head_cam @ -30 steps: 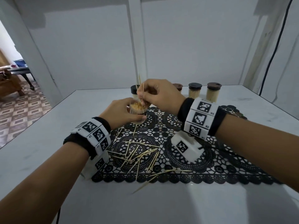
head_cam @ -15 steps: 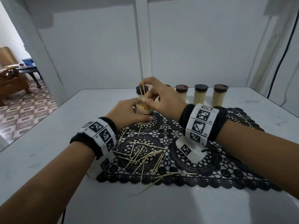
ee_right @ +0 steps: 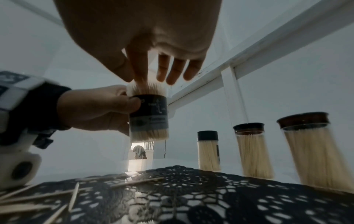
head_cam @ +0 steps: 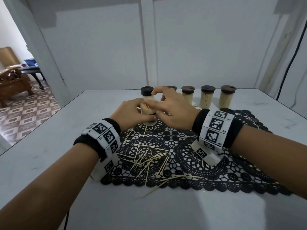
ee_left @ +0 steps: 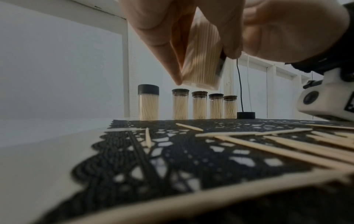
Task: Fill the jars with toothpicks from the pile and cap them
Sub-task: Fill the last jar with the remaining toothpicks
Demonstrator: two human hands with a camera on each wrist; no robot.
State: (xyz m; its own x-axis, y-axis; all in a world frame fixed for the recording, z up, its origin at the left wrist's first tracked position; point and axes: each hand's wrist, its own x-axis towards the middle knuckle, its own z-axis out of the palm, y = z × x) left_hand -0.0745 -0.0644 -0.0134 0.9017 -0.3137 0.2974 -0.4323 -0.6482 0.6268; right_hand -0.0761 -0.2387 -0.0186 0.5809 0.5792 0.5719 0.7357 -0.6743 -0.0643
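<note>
White walls and a pale tabletop [head_cam: 49, 146] frame a black lace mat [head_cam: 191, 156], which serves as the landmark. Above the mat's far-left part, the left hand [head_cam: 127, 112] curls thumb and fingers round the open toothpick jar [head_cam: 148, 112], holding it clear of the mat and a little tilted, as the left wrist view shows. Directly over the jar's mouth, the right hand [head_cam: 171, 108] pinches thumb and forefinger onto toothpick ends at the rim while its other fingers [ee_right: 172, 72] stay spread and straight. The jar looks nearly full, tips bristling above its rim. On the mat's near-left part lies the loose toothpick pile [head_cam: 149, 160], a few strays past the near edge. Beyond the mat's far edge stands a row of five capped jars [head_cam: 206, 97], and a loose black cap [ee_left: 246, 119] sits near that edge. To do this step well, I would keep the jar upright and steady, ease the pinched sticks straight down among the others without forcing or snapping them, then tap the ends level below the rim so the cap will seat.
</note>
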